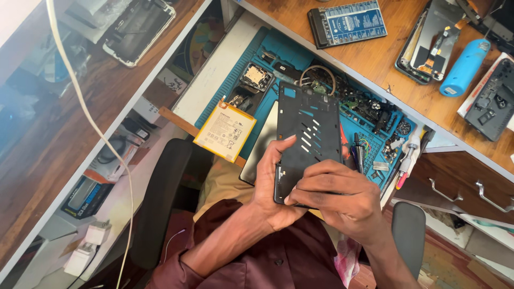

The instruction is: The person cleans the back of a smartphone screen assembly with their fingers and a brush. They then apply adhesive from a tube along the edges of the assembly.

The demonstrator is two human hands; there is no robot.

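Both my hands hold a black tablet frame (310, 128), a flat dark panel with slots and cut-outs, tilted up over the desk edge. My left hand (270, 179) grips its left edge, thumb lying on the face. My right hand (337, 195) wraps its lower edge, fingers curled across the bottom. Under the frame lies a grey tablet back panel (262, 142). A yellow flat battery (225, 132) rests to the left on the mat's edge.
A blue work mat (278, 45) carries small parts, screws and a wire loop (317, 75). Screwdrivers (407, 158) lie at its right. The shelf above holds a board (347, 22), an opened phone (431, 43) and a blue cylinder (465, 67). Drawers sit at right.
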